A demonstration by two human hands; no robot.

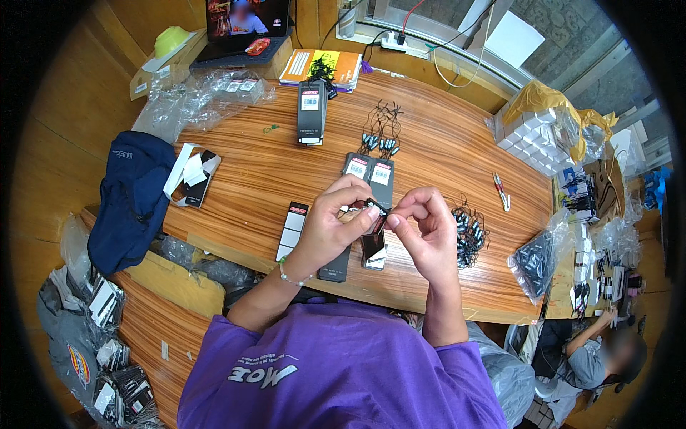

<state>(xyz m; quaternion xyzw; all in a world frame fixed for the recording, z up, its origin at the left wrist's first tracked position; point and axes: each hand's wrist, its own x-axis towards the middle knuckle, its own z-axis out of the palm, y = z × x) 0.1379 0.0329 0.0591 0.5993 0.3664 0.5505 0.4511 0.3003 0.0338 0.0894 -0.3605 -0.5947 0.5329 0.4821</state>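
Over the near middle of the table, both my hands are pinched together on a small black cord [376, 207]. My left hand [337, 220] grips it between thumb and fingers. My right hand [426, 230] pinches its other side with thumb and forefinger. Just beneath stands a stack of dark hang tags [374, 250], partly covered by my hands. Two grey tag stacks [382, 176] with white labels lie beyond my fingers. A strip of white stickers [291, 232] and another dark tag [334, 265] are beside my left wrist. Right of my right hand is a pile of black tag cords [468, 232].
More cords [382, 134] and a labelled tag stack [311, 107] lie farther back. Red-handled snips [501, 191] rest at right. A navy bag [132, 196], laptop [246, 39] and bagged white boxes [536, 136] line the edges. Another person [597, 361] sits at lower right.
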